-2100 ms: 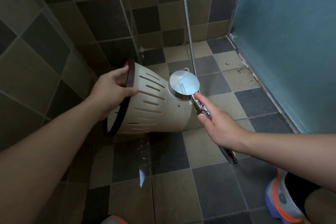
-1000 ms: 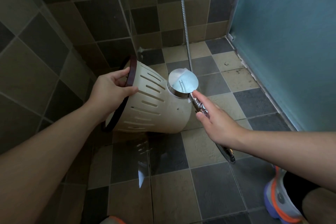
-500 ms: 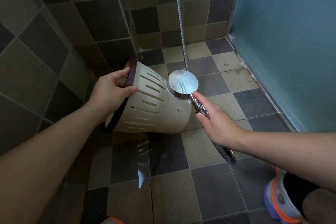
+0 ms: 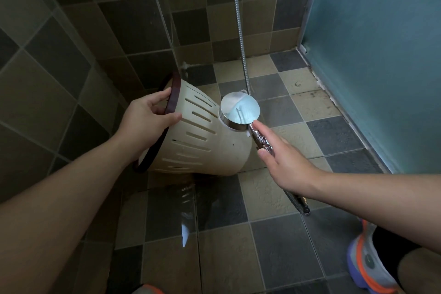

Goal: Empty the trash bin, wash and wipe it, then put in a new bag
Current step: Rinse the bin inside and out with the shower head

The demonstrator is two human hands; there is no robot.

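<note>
Washing step. Slatted cream trash bin (image 4: 202, 141) lay tipped at frame center; left hand (image 4: 145, 124) gripped its dark rim, right hand (image 4: 284, 160) held the shower head (image 4: 239, 107) against its base. Next, likely: rinse inside.

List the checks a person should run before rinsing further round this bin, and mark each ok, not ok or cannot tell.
1. Bin held firmly: ok. The left hand grips the dark rim of the cream bin, which is tilted on its side.
2. Shower head under control: ok. The right hand holds the handle of the shower head.
3. Spray aimed at the bin: ok. The head's back faces the camera, close against the bin wall.
4. Water flowing: cannot tell. No jet shows, though the floor tiles below are wet.
5. Bin empty inside: cannot tell. Its opening faces away.
6. Hose free: ok. It hangs unkinked.
</note>
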